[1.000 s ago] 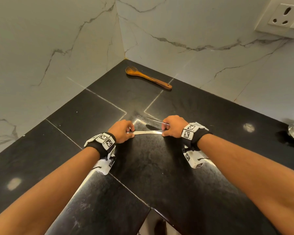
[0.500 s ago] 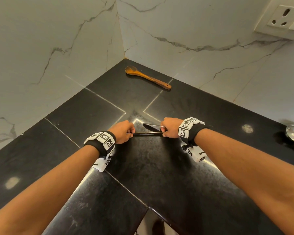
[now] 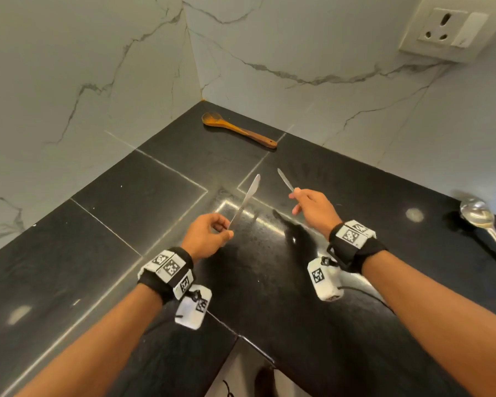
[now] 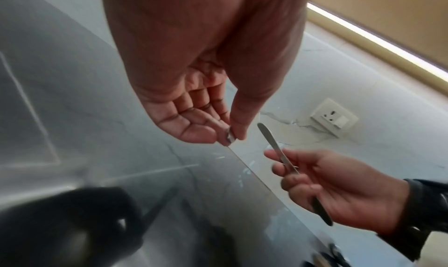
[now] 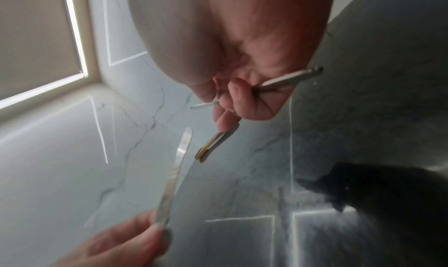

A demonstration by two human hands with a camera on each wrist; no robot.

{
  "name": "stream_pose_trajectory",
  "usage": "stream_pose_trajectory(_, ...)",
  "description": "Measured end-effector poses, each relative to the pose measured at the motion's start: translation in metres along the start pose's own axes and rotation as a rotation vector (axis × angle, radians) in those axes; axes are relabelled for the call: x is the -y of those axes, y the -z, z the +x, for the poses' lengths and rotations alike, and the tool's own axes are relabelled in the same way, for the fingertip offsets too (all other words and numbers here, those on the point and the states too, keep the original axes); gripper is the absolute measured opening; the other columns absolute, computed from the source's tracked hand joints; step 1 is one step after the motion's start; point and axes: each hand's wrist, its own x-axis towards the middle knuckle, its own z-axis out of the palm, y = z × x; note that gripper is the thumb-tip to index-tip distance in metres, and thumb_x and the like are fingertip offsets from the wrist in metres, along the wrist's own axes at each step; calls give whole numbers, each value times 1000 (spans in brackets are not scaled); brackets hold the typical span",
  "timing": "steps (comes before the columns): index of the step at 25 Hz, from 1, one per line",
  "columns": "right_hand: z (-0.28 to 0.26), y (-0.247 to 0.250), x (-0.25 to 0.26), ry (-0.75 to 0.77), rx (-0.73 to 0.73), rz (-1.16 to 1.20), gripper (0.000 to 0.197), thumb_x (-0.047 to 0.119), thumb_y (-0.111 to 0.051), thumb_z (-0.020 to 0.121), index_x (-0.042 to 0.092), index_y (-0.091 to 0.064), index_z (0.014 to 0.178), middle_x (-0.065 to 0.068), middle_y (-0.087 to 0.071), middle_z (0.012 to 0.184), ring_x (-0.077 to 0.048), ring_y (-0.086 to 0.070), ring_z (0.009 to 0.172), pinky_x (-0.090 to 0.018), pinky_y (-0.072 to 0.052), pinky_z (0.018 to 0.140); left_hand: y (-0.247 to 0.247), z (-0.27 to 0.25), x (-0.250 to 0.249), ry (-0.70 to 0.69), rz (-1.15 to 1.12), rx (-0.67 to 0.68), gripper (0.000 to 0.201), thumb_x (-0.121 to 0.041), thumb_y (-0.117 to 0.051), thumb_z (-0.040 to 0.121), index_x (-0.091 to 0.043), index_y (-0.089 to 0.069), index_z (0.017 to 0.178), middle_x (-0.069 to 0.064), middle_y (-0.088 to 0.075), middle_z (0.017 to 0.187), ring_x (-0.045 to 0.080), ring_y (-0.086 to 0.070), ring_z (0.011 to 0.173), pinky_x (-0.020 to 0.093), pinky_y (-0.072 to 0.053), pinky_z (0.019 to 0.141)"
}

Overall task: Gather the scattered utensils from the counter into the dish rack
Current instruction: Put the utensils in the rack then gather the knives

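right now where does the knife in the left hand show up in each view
Head: the left hand's knife rises from the left hand, centre frame, blade up.
Left wrist: only its pinched end shows, centre, under the thumb.
Right wrist: lower left, a blurred blade pointing up.
Shared landmark: the right hand's knife, seen in all three.

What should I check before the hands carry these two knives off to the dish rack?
1. Left hand holds its butter knife: ok, pinched at the handle end only.
2. Right hand holds the second knife: ok, fingers curled round it.
3. Knives apart, not touching: ok.
4. Both lifted off the counter: ok.
5. Dish rack located: cannot tell, not in any view.
6. Counter cleared of utensils: not ok, wooden spoon by the corner and metal ladle at the right edge remain.
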Motion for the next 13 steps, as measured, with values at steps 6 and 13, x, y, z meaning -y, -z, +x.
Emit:
stream_pose_trajectory(6,-68,20,-6,-167,-70,476,27,18,-42,102,9,-66,105,-6,-56,81,-8,-38,48,-19,-30,40,-97,-48,-71,-40,-374,105,15,-5,-73,84,-3,-65,96,9,-64,83,11,-63,65,20,-53,55)
stream_pose_trajectory(13,-138,106,-19,-156,-241,643,27,18,-45,101,7,-70,102,-6,-59,79,-18,-55,77,-34,-49,74,-183,-94,-154,-218,-321,267,16,-8,-75,83,-7,-65,96,8,-68,88,12,-69,66,26,-58,61)
